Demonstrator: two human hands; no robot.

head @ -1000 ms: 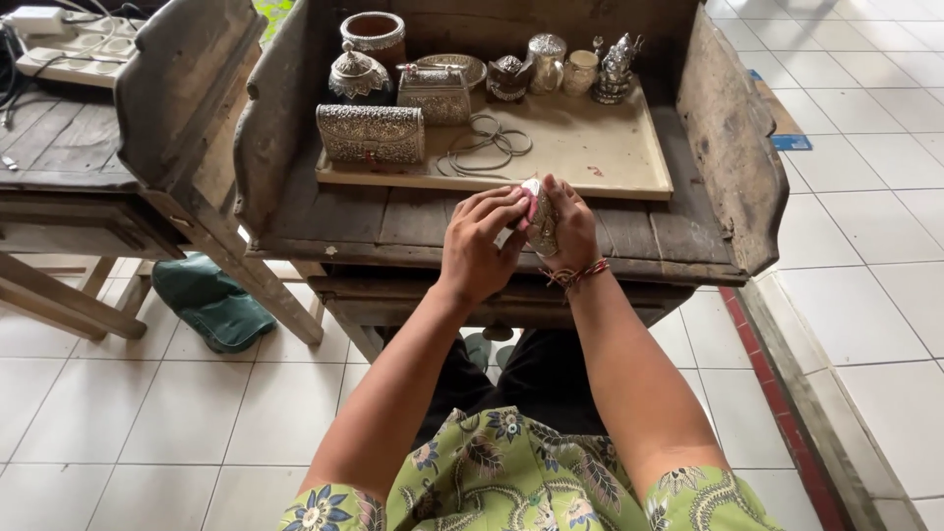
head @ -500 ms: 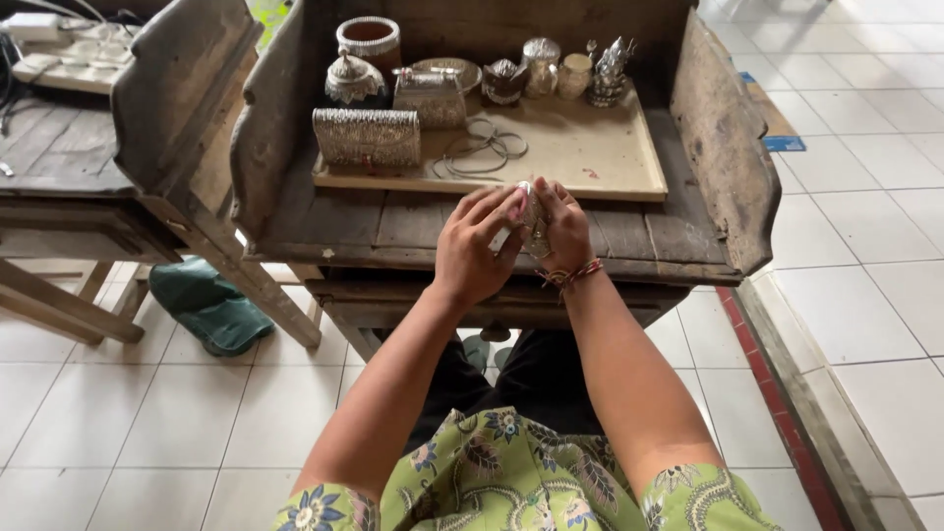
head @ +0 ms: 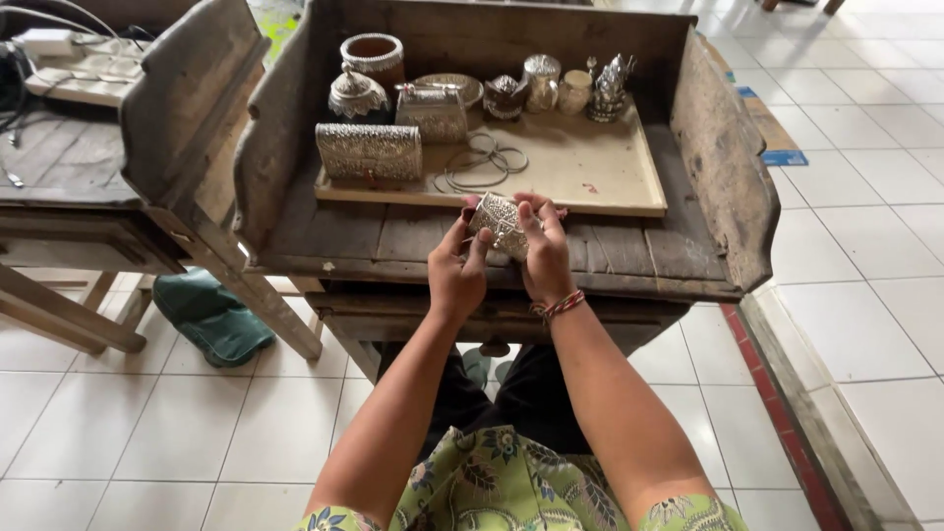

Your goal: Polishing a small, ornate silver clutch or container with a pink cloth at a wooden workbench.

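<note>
Over the worn bench's front edge, left hand (head: 456,275) and right hand (head: 544,258) both close around a small embossed silver box (head: 499,221), apparently being examined; turning it calls for a shifted grip; tray (head: 629,202) at twelve o'clock.

Small silver box (head: 500,218) half covered by fingers (head: 536,231), its underside hidden, back-row silverware (head: 551,84) too small to tell

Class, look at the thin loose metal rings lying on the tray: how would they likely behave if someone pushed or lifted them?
The thin metal rings lie flat and overlapping on the pale tray, so a push would probably slide and scatter them. They look like thin wire, so likely light. Being round, one tipped on edge might roll. They seem separate, so lifting one may leave the others behind.
</note>
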